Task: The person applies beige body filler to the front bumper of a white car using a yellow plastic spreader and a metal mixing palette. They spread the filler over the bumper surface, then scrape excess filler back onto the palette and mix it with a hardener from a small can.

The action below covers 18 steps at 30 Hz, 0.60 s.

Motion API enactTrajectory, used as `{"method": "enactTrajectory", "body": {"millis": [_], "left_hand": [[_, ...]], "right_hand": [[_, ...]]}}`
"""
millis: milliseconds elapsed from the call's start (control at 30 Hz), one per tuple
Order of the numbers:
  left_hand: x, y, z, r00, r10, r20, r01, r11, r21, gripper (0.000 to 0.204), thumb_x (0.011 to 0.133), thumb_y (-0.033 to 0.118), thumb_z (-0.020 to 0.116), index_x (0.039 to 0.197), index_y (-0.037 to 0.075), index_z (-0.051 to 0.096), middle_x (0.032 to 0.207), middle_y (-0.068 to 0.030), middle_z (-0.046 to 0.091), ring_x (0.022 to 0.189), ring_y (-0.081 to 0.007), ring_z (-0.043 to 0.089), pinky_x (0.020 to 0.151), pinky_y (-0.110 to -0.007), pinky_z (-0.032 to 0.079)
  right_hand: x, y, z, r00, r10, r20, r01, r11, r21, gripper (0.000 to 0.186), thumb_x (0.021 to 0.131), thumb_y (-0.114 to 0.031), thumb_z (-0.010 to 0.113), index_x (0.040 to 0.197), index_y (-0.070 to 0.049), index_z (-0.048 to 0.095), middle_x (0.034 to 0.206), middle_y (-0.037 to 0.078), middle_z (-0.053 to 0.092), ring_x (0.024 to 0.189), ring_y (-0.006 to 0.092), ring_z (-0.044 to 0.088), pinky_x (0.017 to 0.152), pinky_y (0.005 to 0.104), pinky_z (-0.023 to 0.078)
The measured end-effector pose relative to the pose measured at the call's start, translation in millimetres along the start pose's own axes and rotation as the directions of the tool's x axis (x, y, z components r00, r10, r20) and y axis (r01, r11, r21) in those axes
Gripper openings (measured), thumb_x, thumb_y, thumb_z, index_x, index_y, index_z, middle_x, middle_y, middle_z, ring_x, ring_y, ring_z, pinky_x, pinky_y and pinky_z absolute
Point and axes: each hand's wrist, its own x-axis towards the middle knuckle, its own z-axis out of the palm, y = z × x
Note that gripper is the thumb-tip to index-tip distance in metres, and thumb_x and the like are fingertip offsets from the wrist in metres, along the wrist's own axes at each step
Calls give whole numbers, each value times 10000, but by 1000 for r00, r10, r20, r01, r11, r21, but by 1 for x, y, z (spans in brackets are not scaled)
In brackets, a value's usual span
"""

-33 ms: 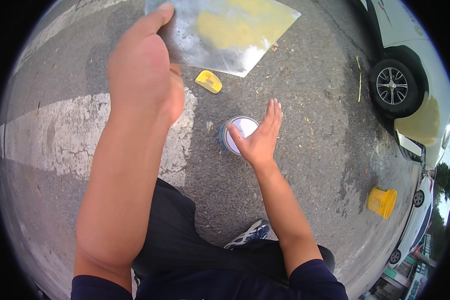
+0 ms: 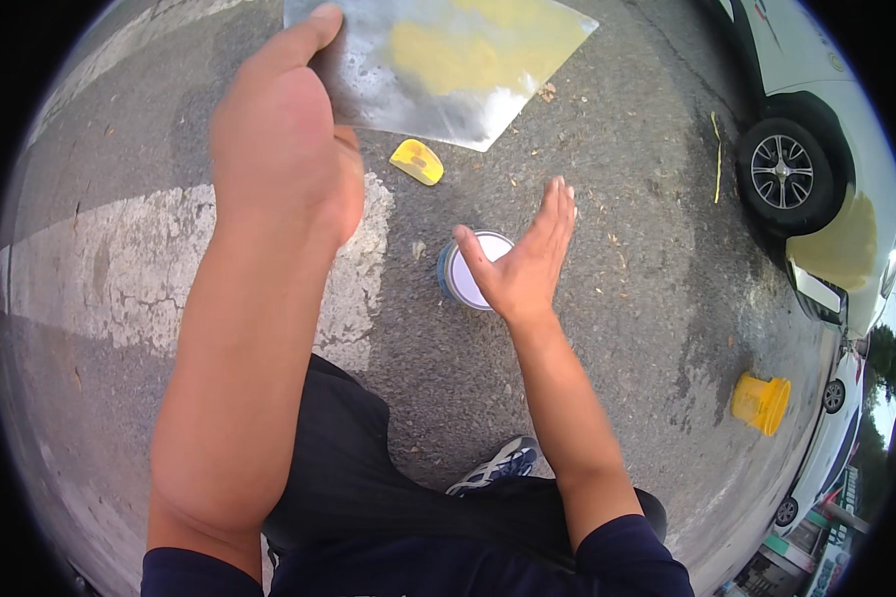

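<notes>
Shiny sheet (image 2: 438,60), smeared yellow, is up over the road (image 2: 657,289), pinched in the left hand (image 2: 294,139), while the right hand (image 2: 531,267) is wide open and empty near a can (image 2: 463,277), so holding seems the step, and next likely needs a steady grip.

Glossy sheet (image 2: 438,65), rough asphalt (image 2: 627,318)
</notes>
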Motion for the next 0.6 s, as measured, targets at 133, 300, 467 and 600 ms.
{"method": "enactTrajectory", "body": {"millis": [133,300,467,600], "left_hand": [[12,10,-9,999,47,-18,-48,999,-23,215,954,35,669,1148,-41,617,1169,-69,659,1047,-132,660,915,-260,563],[16,20,-17,992,123,-13,-123,992,0,181,954,35,669,1117,-37,638,1144,-68,666,1011,-128,662,895,-259,569],[22,22,-16,998,32,-51,-35,997,-67,169,958,33,664,1112,-34,644,1136,-70,673,1019,-132,664,893,-258,571],[30,16,-23,999,50,-13,-51,995,-83,166,964,34,657,1114,-34,646,1130,-79,677,1027,-141,668,905,-260,570]], "right_hand": [[35,-8,2,984,-123,-126,110,988,-111,1096,850,-537,750,1532,138,222,1585,328,286,1528,463,188,1267,546,130],[-5,2,74,872,282,400,-120,916,-383,1106,900,-714,567,1563,102,224,1614,299,278,1537,441,191,1270,536,103],[1,14,72,897,301,325,-158,903,-400,1089,898,-736,541,1555,90,270,1605,289,315,1540,416,202,1274,514,106],[5,21,54,989,144,-27,-146,948,-283,1006,911,-641,593,1529,103,319,1560,302,381,1517,450,245,1263,533,143]]}}
